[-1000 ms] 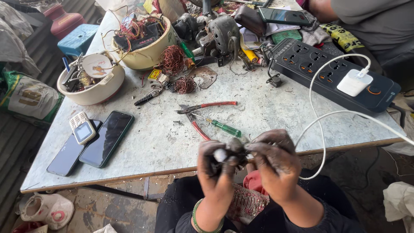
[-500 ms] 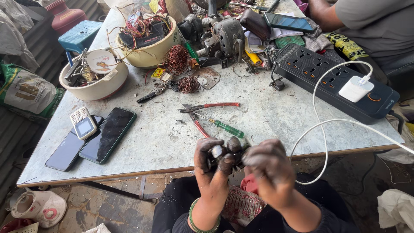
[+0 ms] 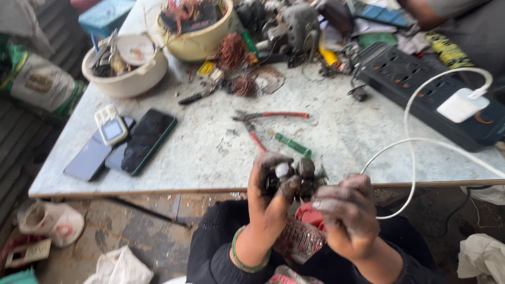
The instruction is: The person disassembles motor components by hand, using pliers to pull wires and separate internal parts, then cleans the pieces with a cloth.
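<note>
Both my hands are grimy and held over my lap, just in front of the table's near edge. My left hand (image 3: pixel 271 200) grips a small dark metal motor part (image 3: pixel 300 176), with the thumb pressed on its top. My right hand (image 3: pixel 344 210) closes on the same part from the right side. A green bangle sits on my left wrist. On the table (image 3: pixel 210 158) just beyond my hands lie red-handled pliers (image 3: pixel 263 120) and a green-handled screwdriver (image 3: pixel 292 144).
Two dark phones (image 3: pixel 142 141) and a small white device (image 3: pixel 112 129) lie at the left. Two bowls (image 3: pixel 129 79) of parts and copper coils (image 3: pixel 231 50) stand at the back. A black power strip (image 3: pixel 421 89) with a white charger (image 3: pixel 462 104) and cable is at the right. Another person sits at the far right.
The view has tilted down and shifted. My hands have stayed on the motor part, with my right hand dropping slightly lower and to the right.
</note>
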